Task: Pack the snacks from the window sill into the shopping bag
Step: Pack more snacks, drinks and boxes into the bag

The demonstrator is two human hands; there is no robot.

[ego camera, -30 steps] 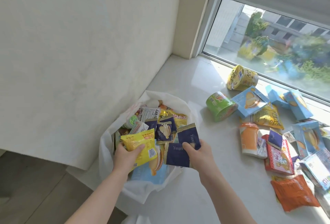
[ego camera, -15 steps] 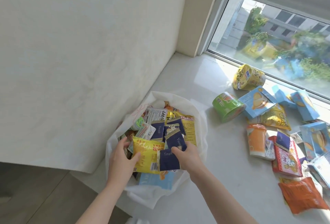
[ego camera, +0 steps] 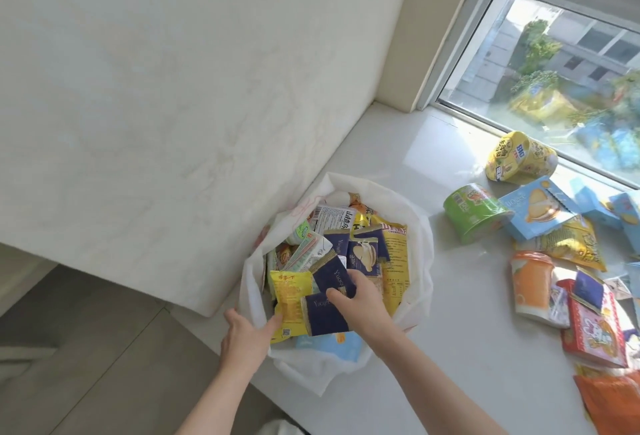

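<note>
Navy packets [ego camera: 322, 315], long axes slanting away-left, sit clamped in right grip [ego camera: 362, 299] over bag [ego camera: 420, 244]; left of it, left grip [ego camera: 244, 336] pinches the bag's rim.

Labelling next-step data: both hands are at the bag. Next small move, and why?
Probably loosen the grip and let go: the right hand holds navy packets already lying in the shopping bag, whose rim the left hand holds. The green cup is the nearest snack left on the sill, likely next.

Bare left hand [ego camera: 246, 334] and right hand [ego camera: 366, 302].
</note>
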